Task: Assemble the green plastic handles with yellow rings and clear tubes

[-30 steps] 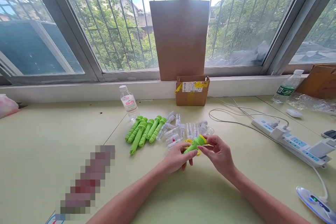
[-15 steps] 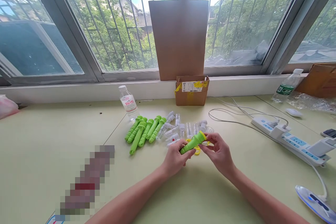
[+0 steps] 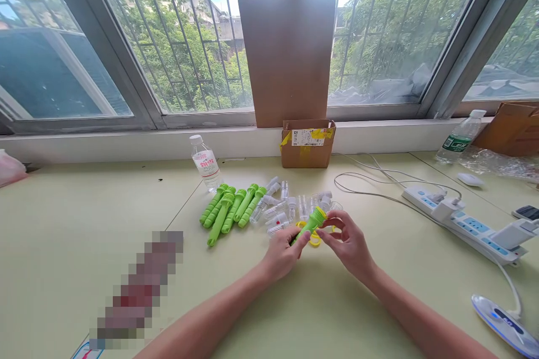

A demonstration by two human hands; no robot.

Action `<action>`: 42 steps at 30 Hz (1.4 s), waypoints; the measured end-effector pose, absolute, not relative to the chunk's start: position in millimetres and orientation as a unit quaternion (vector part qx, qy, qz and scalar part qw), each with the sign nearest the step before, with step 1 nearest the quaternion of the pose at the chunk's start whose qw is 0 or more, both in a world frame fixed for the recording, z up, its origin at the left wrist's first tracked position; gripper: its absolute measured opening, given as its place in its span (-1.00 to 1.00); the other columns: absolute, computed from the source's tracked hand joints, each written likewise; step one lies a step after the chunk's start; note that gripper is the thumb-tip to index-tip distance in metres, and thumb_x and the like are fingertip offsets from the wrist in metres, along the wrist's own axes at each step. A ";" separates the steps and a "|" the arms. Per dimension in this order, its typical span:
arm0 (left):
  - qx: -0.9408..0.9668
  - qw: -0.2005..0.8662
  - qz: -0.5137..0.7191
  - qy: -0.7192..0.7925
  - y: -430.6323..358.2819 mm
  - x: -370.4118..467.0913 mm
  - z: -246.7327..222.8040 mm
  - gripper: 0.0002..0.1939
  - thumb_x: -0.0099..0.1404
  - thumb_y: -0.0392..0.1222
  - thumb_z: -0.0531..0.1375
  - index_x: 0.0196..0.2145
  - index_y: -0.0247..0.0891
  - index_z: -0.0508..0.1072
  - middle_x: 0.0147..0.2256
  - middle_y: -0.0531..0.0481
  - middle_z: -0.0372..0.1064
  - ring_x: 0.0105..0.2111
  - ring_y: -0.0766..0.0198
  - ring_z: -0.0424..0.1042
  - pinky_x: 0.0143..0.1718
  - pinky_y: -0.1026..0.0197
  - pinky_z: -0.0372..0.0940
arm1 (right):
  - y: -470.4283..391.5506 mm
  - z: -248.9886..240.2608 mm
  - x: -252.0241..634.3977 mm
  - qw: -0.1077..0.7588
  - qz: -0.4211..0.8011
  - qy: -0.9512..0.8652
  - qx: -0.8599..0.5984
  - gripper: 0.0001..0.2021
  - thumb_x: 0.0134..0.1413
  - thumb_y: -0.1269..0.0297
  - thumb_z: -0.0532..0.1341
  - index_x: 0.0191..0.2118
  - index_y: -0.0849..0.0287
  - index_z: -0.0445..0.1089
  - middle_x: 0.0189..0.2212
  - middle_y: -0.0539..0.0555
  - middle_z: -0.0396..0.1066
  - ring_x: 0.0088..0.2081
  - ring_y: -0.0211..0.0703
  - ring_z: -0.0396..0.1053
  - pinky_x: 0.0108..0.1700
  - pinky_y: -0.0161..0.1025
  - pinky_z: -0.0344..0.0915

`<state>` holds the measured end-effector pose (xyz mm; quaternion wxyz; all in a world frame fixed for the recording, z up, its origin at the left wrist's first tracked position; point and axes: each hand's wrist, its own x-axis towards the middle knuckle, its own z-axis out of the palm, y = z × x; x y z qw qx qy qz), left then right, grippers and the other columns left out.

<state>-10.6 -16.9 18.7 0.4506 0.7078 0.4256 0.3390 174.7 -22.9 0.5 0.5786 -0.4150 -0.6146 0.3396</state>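
A green ribbed tube [image 3: 310, 224] with a yellow ring [image 3: 321, 213] at its upper end is held tilted up to the right. Around its lower part my left hand [image 3: 283, 252] is closed. The fingers of my right hand [image 3: 346, 238] are bent at the ringed end and touch it near the rim. Loose yellow rings [image 3: 314, 240] lie on the table behind the hands. Several green tubes [image 3: 231, 210] lie side by side to the left. Clear plastic tubes with white caps [image 3: 275, 210] are scattered beyond my hands.
A water bottle [image 3: 205, 164] stands behind the green tubes. Further back is a small cardboard box [image 3: 308, 148]. At the right are a power strip [image 3: 471, 227], cables, another bottle [image 3: 460, 137] and a white oval device [image 3: 503, 322]. A pixelated patch covers the left front.
The green tube has turned to stand somewhat steeper, its ringed end slightly further left. My left thumb has shifted up along it.
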 end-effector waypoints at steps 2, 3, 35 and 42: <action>0.702 0.464 0.335 0.424 -16.1 -10.8 19.7 -0.49 0.30 0.20 0.02 -0.59 -0.27 0.28 -0.70 0.13 0.13 -0.67 0.43 0.12 -0.60 0.33 0.05 | -22.4 0.4 174.9 0.571 0.340 -0.618 -0.421 -0.69 0.02 0.18 0.31 -0.15 0.05 0.24 -0.25 0.03 0.36 -0.21 -0.08 0.46 -0.37 -0.20 0.52; 0.697 0.473 0.332 0.424 -15.8 -10.9 20.3 -0.49 0.29 0.21 0.02 -0.58 -0.27 0.29 -0.71 0.13 0.12 -0.68 0.43 0.10 -0.61 0.33 0.04 | -22.3 0.2 175.1 0.567 0.341 -0.618 -0.424 -0.70 0.03 0.17 0.31 -0.15 0.05 0.24 -0.26 0.03 0.36 -0.21 -0.08 0.45 -0.39 -0.20 0.52; 0.670 0.541 0.266 0.433 -7.5 -19.7 34.4 -0.59 0.10 0.15 0.24 -0.37 -0.31 0.48 -0.66 0.16 0.20 -0.73 0.50 0.07 -0.71 0.37 -0.05 | -28.7 7.5 175.0 0.598 0.170 -0.670 -0.405 -0.90 0.09 0.34 0.26 -0.29 0.09 0.30 -0.19 0.08 0.31 -0.22 -0.14 0.40 -0.32 -0.13 0.56; 0.638 0.512 0.378 0.433 -9.8 -14.8 26.3 -0.59 0.05 0.11 0.31 -0.34 -0.30 0.42 -0.57 0.15 0.22 -0.68 0.49 0.12 -0.73 0.40 0.07 | -28.2 8.1 174.7 0.602 0.132 -0.667 -0.419 -0.90 0.09 0.34 0.25 -0.27 0.07 0.31 -0.21 0.08 0.27 -0.22 -0.12 0.36 -0.40 -0.17 0.53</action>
